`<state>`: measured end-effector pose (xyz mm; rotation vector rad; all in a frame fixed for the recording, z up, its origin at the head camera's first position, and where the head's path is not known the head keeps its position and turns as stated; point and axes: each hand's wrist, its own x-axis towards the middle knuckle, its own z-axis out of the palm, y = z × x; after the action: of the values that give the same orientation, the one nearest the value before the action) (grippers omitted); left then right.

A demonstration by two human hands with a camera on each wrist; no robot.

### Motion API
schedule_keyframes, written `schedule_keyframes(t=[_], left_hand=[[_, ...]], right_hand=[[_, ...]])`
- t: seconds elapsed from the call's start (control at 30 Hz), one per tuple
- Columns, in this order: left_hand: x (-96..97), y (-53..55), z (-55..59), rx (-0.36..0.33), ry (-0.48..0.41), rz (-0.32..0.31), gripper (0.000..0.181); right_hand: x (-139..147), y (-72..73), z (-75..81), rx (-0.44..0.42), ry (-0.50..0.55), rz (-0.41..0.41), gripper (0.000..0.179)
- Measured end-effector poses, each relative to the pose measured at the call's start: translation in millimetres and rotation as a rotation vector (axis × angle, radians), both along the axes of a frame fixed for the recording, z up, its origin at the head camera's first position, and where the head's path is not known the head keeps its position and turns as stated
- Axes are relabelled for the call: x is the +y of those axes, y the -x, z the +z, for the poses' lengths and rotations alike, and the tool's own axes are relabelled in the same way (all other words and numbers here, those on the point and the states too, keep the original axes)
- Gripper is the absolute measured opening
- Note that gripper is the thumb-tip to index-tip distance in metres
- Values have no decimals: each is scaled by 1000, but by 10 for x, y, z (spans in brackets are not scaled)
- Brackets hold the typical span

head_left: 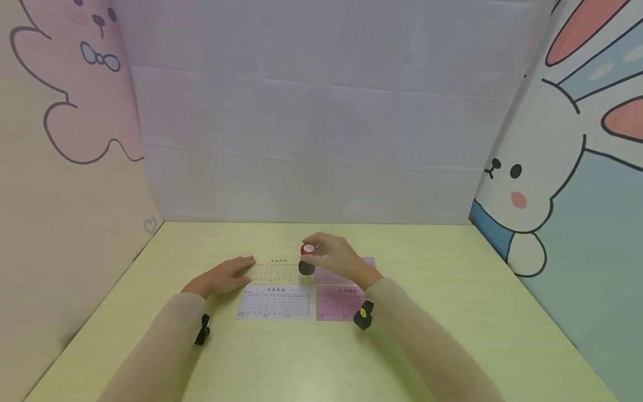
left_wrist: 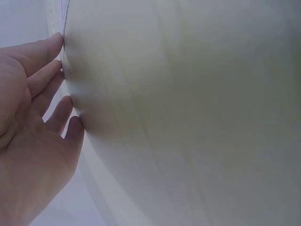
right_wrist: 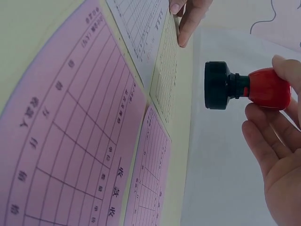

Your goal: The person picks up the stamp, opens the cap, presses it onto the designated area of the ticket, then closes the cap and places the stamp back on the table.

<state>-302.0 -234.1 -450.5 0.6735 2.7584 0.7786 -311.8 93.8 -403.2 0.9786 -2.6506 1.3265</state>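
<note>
Apparently at the stamping step: gripping the stamp (right_wrist: pixel 240 86) in the right hand (head_left: pixel 337 258), raised in the air near the three o'clock end of the yellow slip (head_left: pixel 273 272). Probably calls next for a level press straight down. Resting the left hand (head_left: pixel 223 277), with fingers extended, at that slip's nine o'clock edge, well apart from the right.

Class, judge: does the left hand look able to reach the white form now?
Probably yes: the left hand rests at the left edge of the yellow form, near the white form, which nothing covers; the right hand holds the stamp clear of it.
</note>
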Motion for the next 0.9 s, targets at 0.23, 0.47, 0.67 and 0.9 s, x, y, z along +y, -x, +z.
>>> schedule_keyframes(t=[0.23,0.47,0.67,0.9], left_hand=[[6,0,-1,-2,7,-1,56],[13,-21,13,7,-6,-13,56],[24,-27,23,-2,0,-7,56],[24,-6,8,-1,20,1,55]], right_hand=[[-123,20,-47,-7,-30,-7,43],[-194,9,-149,-50,-89,-20,43],[-206,19,-237,-28,-114,-41,44],[-207,46,-277,-51,-89,-69,47]])
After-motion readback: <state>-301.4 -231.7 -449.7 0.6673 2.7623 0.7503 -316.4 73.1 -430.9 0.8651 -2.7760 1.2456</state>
